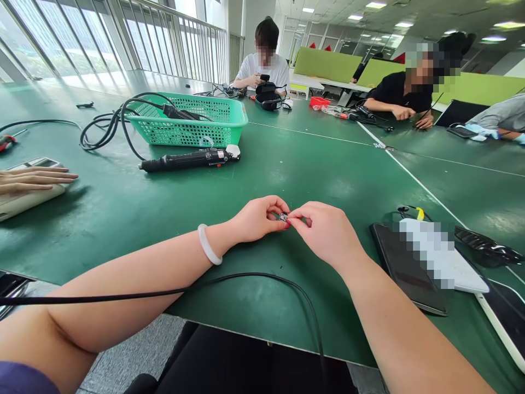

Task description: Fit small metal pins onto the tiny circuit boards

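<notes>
My left hand (258,219) and my right hand (324,232) meet over the green table (287,164), just above its surface. Both pinch one tiny dark metal part (283,217) between their fingertips; it is too small to name. A white bangle (208,244) sits on my left wrist. A black cable (246,279) crosses over my left forearm and drops off the table's near edge.
A black electric screwdriver (188,160) lies in front of a green plastic basket (192,123) with cables. A dark tablet (406,268) and white device (471,273) lie right. Another person's hand (35,179) rests on a device at left. Other people sit at the far side.
</notes>
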### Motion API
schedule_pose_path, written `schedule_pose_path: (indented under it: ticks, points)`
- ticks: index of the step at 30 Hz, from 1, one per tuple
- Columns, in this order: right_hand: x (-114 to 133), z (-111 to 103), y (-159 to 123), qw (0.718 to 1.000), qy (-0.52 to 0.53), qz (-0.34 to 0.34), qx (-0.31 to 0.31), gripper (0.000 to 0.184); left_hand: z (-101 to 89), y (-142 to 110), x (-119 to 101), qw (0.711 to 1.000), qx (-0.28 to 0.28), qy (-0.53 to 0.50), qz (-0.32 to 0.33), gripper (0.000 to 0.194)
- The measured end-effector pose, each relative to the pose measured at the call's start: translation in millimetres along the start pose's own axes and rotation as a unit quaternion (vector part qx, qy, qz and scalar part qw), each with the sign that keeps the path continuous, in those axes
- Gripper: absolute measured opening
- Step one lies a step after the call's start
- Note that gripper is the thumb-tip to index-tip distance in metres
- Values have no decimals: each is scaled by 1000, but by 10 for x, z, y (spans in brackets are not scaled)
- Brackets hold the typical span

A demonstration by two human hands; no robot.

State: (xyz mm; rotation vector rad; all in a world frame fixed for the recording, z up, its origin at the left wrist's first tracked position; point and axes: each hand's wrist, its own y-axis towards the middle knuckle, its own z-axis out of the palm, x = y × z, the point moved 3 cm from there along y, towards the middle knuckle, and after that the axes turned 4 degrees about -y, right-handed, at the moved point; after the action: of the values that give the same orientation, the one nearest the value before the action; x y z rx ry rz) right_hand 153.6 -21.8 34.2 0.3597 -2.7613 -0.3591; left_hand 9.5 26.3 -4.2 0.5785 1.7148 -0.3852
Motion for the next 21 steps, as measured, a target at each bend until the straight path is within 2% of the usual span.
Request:
schedule_pose_path:
  ticks: [10,16,21]
  points:
    - [-1,-12,-16,1000,-1,7,-5,20,24,-2,-12,999,13,-46,-17,26]
    - [-72,-67,-24,999,36,10,-36,21,20,10,-5,997,10,-73,-20,24]
    - [-135,-18,-19,998,39,36,16,22,2,27,27,996,2,-84,-15,25]
